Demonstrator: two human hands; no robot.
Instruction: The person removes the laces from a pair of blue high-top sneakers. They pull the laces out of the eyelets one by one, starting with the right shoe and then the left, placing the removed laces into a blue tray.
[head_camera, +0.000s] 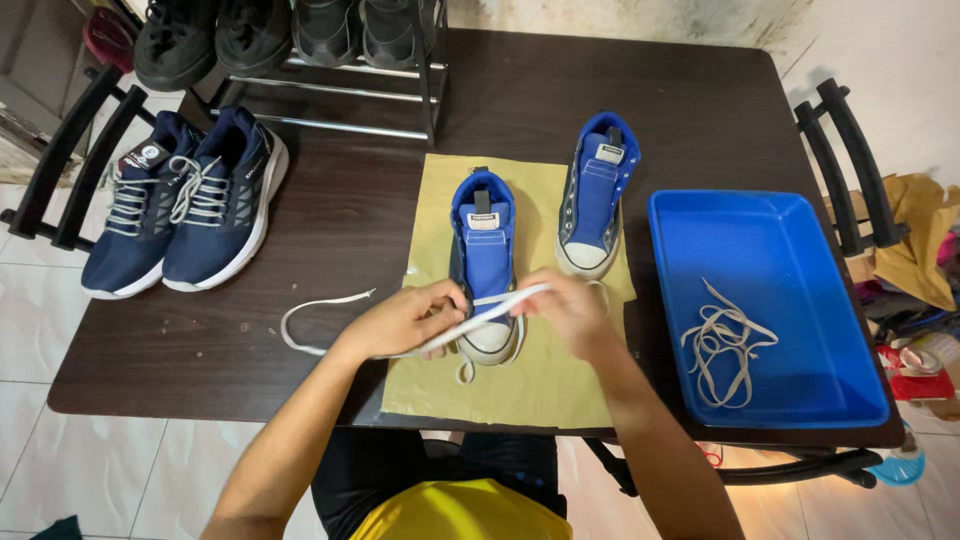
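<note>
Clearly the work centres on the near blue canvas shoe (483, 270), which sits toe toward the person on a sheet of yellowish paper (540, 385) spread over the dark table (350, 215). A flat white lace (497, 302) runs across its toe end, seemingly through the lowest eyelets only; the eyelets above look bare and the blue tongue stands exposed, so I judge the lacing barely begun, with nearly the whole climb up the shoe left to do. The left hand (405, 318) is closed in a pinch on one side of the lace, whose long loose tail (312, 325) loops out over the table to the left. The right hand (570, 310) is likewise closed around the other side, pulling it level across the toe (the fingertips themselves are partly hidden, but the lace plainly passes into the grip).

Just beyond, on the same paper, the second canvas shoe (597, 200) stands with no lace at all that I can see, so it looks untouched. To the right, a blue plastic tray (690, 215) holds another loose whitish lace (722, 340) in a tangle. At the far left a pair of navy running shoes (185, 200) sits fully laced, beside a metal shoe rack (340, 95) with black shoes (290, 30).
</note>
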